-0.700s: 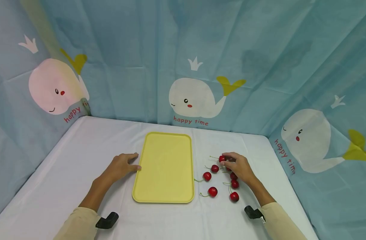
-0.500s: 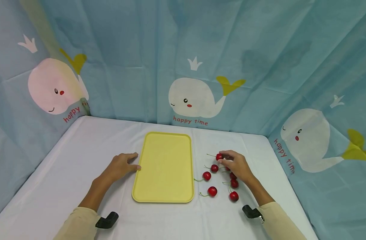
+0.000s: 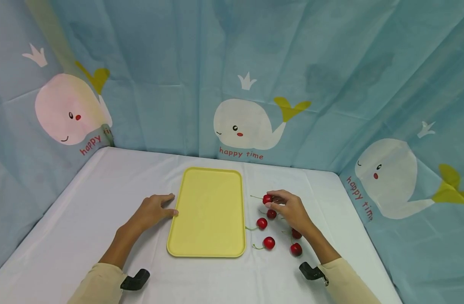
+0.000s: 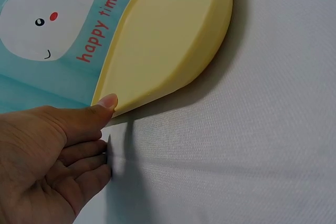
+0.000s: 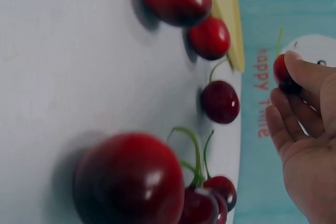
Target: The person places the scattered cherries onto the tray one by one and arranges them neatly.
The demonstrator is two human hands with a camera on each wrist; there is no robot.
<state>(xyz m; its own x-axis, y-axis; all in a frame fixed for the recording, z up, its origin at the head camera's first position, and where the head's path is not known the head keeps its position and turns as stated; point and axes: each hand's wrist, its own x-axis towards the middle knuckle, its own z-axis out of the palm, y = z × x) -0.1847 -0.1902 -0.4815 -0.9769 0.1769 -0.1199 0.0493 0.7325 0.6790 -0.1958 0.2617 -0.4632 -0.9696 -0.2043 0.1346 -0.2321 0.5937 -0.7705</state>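
Note:
A dark red cherry (image 3: 267,199) with a green stem is pinched between the thumb and fingers of my right hand (image 3: 290,209), right of the tray. In the right wrist view the held cherry (image 5: 283,72) is raised over the cloth, stem upward. My left hand (image 3: 152,211) lies at the left side of the yellow rectangular tray (image 3: 207,211). Its thumb touches the tray rim and its index finger reaches forward. In the left wrist view, the other fingers of the left hand (image 4: 58,161) are loosely bent below the rim.
Several more cherries lie on the white cloth (image 3: 216,278) right of the tray, including a front cherry (image 3: 269,243) and another cherry (image 3: 296,249); the right hand and wrist partly hide some. A blue curtain (image 3: 159,105) printed with whales borders the table.
My right hand has moved left with the cherry, closer to the tray. It now covers some cherries behind it. The left hand and the tray stay in place.

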